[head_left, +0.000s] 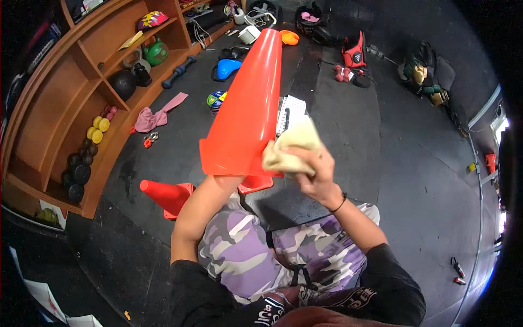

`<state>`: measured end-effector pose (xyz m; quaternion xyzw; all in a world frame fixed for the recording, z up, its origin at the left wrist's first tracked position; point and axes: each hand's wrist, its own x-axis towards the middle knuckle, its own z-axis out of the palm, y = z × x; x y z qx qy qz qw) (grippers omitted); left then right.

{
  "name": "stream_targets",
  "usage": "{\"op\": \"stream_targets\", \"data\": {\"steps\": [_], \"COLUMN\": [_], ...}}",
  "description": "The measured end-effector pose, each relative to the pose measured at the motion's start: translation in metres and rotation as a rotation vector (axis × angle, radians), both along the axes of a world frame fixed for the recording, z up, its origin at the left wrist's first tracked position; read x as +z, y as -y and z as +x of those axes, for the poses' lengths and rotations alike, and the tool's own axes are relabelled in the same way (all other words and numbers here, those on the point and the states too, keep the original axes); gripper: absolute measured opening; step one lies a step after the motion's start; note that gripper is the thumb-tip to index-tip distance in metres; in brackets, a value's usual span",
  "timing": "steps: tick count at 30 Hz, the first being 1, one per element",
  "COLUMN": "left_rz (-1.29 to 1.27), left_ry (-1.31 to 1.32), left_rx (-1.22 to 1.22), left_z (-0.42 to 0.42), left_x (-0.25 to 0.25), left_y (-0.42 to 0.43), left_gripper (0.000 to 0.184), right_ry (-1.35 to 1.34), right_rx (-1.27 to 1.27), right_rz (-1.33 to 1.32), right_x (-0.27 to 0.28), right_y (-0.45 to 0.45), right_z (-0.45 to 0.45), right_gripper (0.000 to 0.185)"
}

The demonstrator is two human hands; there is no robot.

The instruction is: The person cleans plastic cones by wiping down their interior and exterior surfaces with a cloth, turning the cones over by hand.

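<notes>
A large orange-red traffic cone (248,103) stands upright in front of me, raised off the floor. My left forearm (210,204) runs up under its base, and the hand itself is hidden behind or inside the cone. In my right hand (318,171) is a pale yellow cloth (297,144), bunched in the closed fingers and touching the cone's lower right side. Another red cone (166,196) lies tipped on the floor to the left of my arm. Part of a further red base (256,184) shows below the raised cone.
A wooden shelf (90,49) along the left holds small dumbbells (98,131), a green kettlebell (156,53) and a helmet (152,20). On the black floor lie a pink cloth (150,120), a ball (216,101), a spiral notebook (291,111) and a blue pad (226,69).
</notes>
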<state>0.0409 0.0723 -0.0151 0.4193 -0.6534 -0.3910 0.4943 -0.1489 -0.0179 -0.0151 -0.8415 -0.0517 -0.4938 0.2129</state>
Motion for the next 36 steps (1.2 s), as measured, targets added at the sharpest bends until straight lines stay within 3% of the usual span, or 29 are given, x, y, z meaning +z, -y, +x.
{"op": "stream_targets", "data": {"steps": [1, 6, 9, 10, 11, 13, 17, 19, 21, 23, 24, 25, 28, 32, 36], "left_rz": [0.003, 0.005, 0.004, -0.008, -0.019, -0.035, -0.053, -0.063, -0.069, -0.072, -0.072, -0.070, -0.060, -0.082, -0.083], "left_ry": [-0.002, -0.001, 0.031, 0.044, 0.053, 0.059, 0.052, 0.038, 0.027, 0.026, 0.030, 0.033, 0.032, 0.030, 0.019], "left_rx": [-0.003, -0.035, -0.071, -0.079, -0.088, -0.116, -0.177, -0.188, -0.197, -0.207, -0.215, -0.222, -0.238, -0.238, -0.240], "left_z": [0.000, -0.003, 0.001, 0.003, 0.004, 0.001, -0.011, -0.018, -0.024, -0.029, -0.031, -0.033, -0.039, -0.040, -0.040], "left_x": [0.000, 0.005, 0.013, 0.018, 0.023, 0.028, 0.032, 0.031, 0.031, 0.033, 0.034, 0.036, 0.037, 0.041, 0.042], "left_y": [0.000, 0.010, 0.017, 0.022, 0.027, 0.035, 0.054, 0.059, 0.060, 0.062, 0.063, 0.064, 0.064, 0.065, 0.065], "left_gripper": [0.064, 0.063, 0.063, 0.063, 0.063, 0.063, 0.063, 0.063, 0.063, 0.063, 0.062, 0.062, 0.062, 0.062, 0.062], "right_ry": [0.050, -0.034, -0.036, 0.082, 0.073, 0.239, 0.447, 0.481, 0.479, 0.424, 0.417, 0.453, 0.440, 0.330, 0.259], "right_rx": [0.007, 0.101, -0.033, -0.014, -0.266, -0.240, -0.238, -0.067, -0.053, 0.347, 0.289, 0.386, 0.305, 0.756, 0.817], "right_rz": [0.021, -0.373, 0.099, -0.041, -0.284, -0.139, -0.005, 0.579, 0.813, 1.032, 1.147, 1.323, 1.505, 1.451, 1.478], "right_x": [0.009, 0.035, 0.008, 0.016, 0.028, 0.034, 0.077, 0.084, 0.107, 0.112, 0.104, 0.108, 0.111, 0.094, 0.096], "right_y": [0.000, -0.009, 0.022, 0.034, 0.037, 0.054, 0.062, 0.049, 0.048, 0.062, 0.078, 0.082, 0.092, 0.100, 0.089], "right_z": [-0.001, 0.013, 0.011, 0.014, 0.004, 0.010, 0.010, 0.007, 0.002, -0.002, -0.005, -0.009, -0.019, -0.027, -0.032], "right_gripper": [0.046, 0.027, 0.025, 0.029, 0.035, 0.038, 0.021, 0.028, 0.045, 0.049, 0.051, 0.052, 0.052, 0.053, 0.053]}}
